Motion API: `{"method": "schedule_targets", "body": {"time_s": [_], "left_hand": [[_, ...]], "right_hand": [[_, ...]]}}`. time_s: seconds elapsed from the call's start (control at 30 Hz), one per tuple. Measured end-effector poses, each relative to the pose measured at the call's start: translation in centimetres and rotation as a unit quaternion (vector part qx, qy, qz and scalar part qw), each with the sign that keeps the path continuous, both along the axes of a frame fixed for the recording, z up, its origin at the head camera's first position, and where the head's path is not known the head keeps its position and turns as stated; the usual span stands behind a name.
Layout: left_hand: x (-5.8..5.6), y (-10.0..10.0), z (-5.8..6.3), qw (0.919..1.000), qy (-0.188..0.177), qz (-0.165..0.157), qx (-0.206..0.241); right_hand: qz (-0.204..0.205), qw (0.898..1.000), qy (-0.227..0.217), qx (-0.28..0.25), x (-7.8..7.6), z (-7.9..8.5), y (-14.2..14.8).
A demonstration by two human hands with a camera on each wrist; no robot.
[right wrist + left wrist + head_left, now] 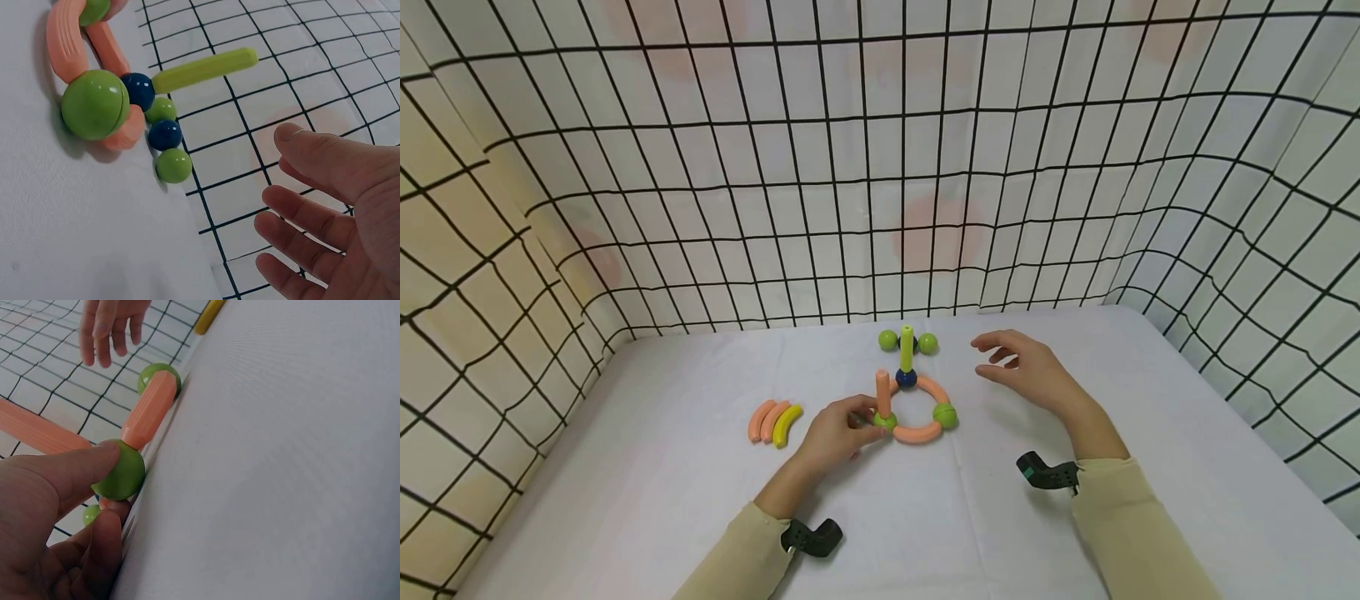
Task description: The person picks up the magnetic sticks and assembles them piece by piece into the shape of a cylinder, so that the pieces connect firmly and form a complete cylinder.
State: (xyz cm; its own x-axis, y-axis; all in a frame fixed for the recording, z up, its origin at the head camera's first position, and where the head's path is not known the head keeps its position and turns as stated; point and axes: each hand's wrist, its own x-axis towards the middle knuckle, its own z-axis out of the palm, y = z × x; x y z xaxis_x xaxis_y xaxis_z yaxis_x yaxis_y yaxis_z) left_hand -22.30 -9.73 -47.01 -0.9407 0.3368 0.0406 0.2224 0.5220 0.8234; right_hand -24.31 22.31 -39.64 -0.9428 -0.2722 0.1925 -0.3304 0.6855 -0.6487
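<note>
Curved orange rods (917,435) and balls form a ring lying on the white table. At the ring's left, my left hand (838,433) pinches a green ball (125,475) between thumb and fingers. From that ball an orange rod (883,393) stands upright. The ring's far side has a dark blue ball (906,379) bearing an upright yellow-green rod (907,350). Another green ball (945,416) joins rods on the right. My right hand (1028,367) hovers right of the ring, fingers loosely bent and holding nothing, as the right wrist view (337,212) confirms.
Left of the ring lie two loose orange curved rods (762,421) and a yellow one (787,427). Behind the ring sit two green balls (928,343) with a dark blue ball (165,134) between them. A black grid net (820,179) over white cloth encloses the back and sides.
</note>
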Motion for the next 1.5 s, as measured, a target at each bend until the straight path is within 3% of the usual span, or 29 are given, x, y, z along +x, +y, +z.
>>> {"method": "schedule_targets", "body": {"time_s": [0.6,1.5], "left_hand": [[0.2,0.2,0.0,1.0000,0.000,0.002,0.010],[0.2,0.1,0.2,1.0000,-0.004,0.005,0.000]], "right_hand": [[-0.046,0.997,-0.059,0.036,0.1,-0.4,3.8],[-0.044,0.986,-0.143,0.072,-0.3,-2.9,8.9]]}}
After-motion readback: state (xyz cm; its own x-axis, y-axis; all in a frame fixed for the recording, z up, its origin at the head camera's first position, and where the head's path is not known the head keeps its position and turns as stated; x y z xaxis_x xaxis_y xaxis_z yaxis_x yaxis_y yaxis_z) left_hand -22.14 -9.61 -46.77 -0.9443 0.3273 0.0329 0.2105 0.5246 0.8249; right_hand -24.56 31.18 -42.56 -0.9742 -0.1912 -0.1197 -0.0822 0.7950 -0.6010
